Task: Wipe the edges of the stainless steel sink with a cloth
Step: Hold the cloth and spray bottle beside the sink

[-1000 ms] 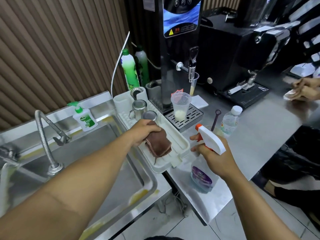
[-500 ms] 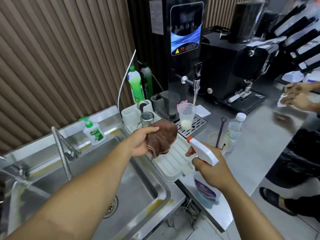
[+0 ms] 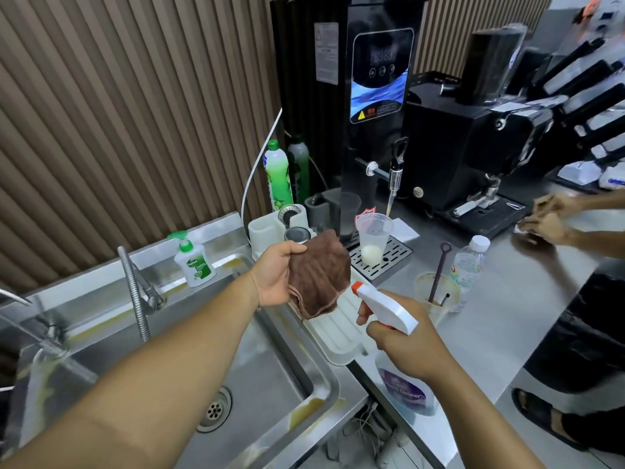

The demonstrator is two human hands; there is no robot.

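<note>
The left hand [image 3: 275, 277] pinches the brown cloth [image 3: 319, 274], which hangs at its right above the stainless steel sink [image 3: 324, 377] rim; the right hand [image 3: 406, 346] clutches a spray bottle [image 3: 385, 308] just beside the cloth.

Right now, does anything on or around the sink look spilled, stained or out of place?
Yellow-brown residue streaks the sink rim at its near right corner and along the back ledge beside the soap bottle. The left hand holds the cloth over the tray, off the rim; the right hand grips the spray bottle.
</note>
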